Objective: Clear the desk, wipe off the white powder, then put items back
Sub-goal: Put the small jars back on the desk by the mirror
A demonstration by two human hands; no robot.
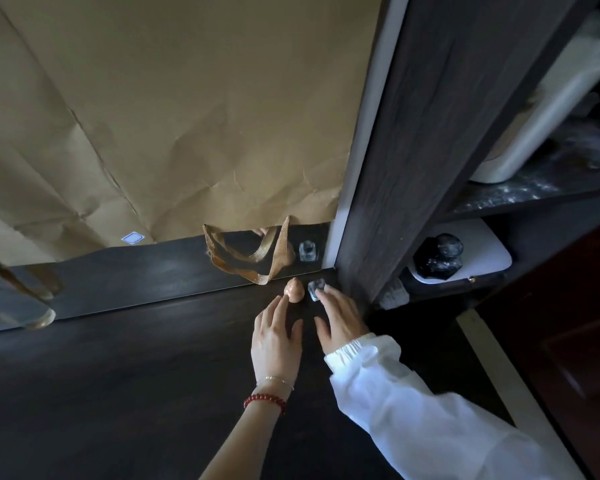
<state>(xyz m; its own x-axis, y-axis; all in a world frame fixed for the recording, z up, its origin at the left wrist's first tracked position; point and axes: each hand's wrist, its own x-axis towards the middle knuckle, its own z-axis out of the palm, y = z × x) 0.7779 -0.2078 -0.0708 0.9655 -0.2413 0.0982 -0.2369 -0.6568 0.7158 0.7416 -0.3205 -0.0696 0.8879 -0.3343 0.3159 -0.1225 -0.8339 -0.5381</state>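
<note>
- Head view, looking down on a dark wood-grain desk (125,368) set against a mirror strip and a sheet of creased brown paper (160,112) hung above it.
- Left hand (278,337) laid out over the desk, fingers straight and a little spread, index fingertip touching the near side of a small peach-coloured ornament (294,289); nothing held.
- Red bead bracelet (264,400) and thin gold chain (275,380) on the left wrist, forearm bare.
- Right hand (342,318) in a white cuffed sleeve (409,407), fingers extended and relaxed, tips resting on a small clear glass cube (315,288); not curled round it.
- Ornament and glass cube standing just beside each other at the back right corner of the desk, close to the mirror edge and the dark upright panel (413,150) of a shelf unit.
- Gold ribbon loop (257,258) hanging from the paper's lower edge, just behind the ornament, doubled by its reflection.
- Reflection of the cube in the mirror right behind it.
- To the right, shelves: the upper shelf (520,192) dusted with white powder under a pale rounded container (548,109); below it, a dark powder-flecked knob-shaped object (439,256) on a white tray (489,263).
</note>
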